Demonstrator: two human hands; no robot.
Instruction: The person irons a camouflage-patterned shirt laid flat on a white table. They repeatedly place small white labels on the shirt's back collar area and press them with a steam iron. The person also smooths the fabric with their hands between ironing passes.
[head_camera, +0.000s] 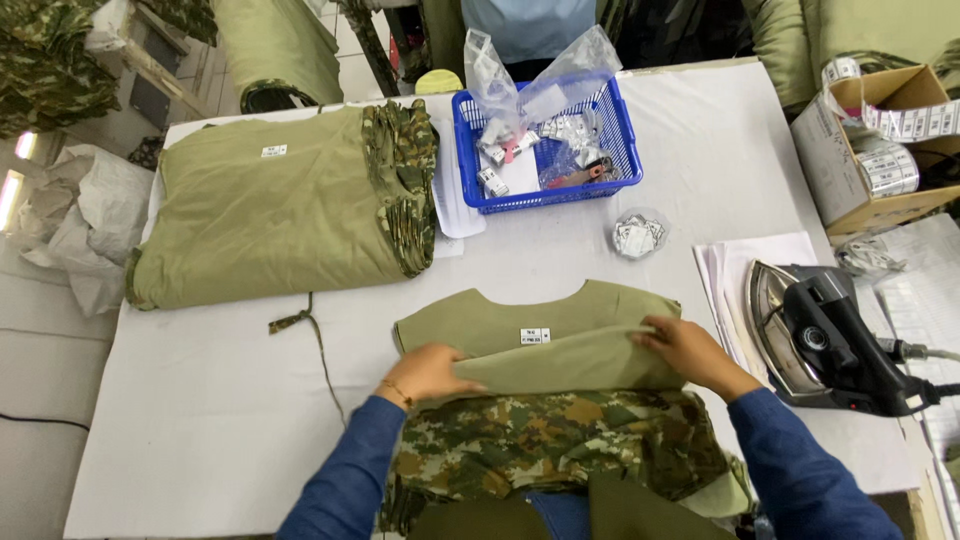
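Both forearms, in blue long sleeves, reach forward from the lower edge of the frame. The left hand lies palm down with fingers pointing right and a thin bracelet at the wrist. The right hand is also palm down, its fingers curled and pointing left, set slightly farther forward.

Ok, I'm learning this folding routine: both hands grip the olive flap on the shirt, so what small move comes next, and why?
Probably draw the olive flap further down over the camouflage part and press it flat. The left hand and right hand each pinch an end of its raised edge, and the flap is only partly folded, with the label exposed above.
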